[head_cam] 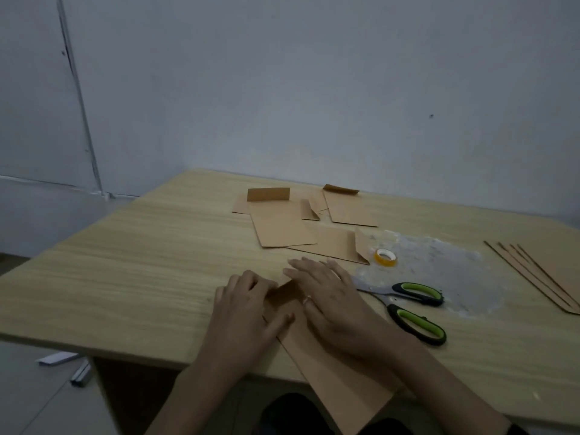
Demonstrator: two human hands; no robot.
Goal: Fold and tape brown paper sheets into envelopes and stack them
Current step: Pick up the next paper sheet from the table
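A long brown paper sheet (339, 384) lies at the table's near edge, its near end hanging over the edge. My left hand (248, 312) pinches the folded flap at the sheet's far end, fingers curled over the crease and thumb on the paper. My right hand (329, 296) lies flat on the sheet just right of the flap, fingers straight. Several folded brown envelopes (282, 227) lie spread farther back. A small roll of yellow tape (385, 257) sits beyond my right hand. More brown sheets (543, 274) are stacked at the right.
Green-handled scissors (414, 306) lie right of my right hand, partly on a clear plastic sheet (445, 268). The wooden table (125, 271) stands against a grey wall. White strips (59, 359) lie on the floor at the left.
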